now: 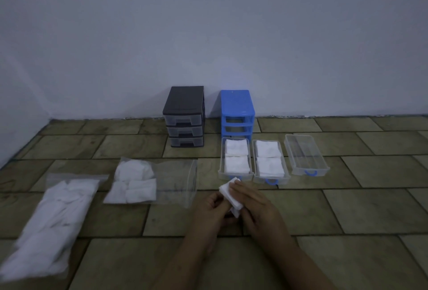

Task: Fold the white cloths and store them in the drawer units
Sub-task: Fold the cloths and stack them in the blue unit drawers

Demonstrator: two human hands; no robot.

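Fingers [234, 188] of both my hands pinch a small folded cloth [232, 193] above the floor [347, 208], its long axis running from far-left to near-right; my right hand [257, 206] lies over it, my left hand [208, 206] grips beneath. Just beyond the cloth sit two pulled-out drawers [235, 160], each holding two folded cloths; the empty drawer [306, 155] lies farther right, nearer my right hand. Left, two bags [129, 181] hold more cloths. Behind stand the blue unit [236, 113] and black unit [184, 116].
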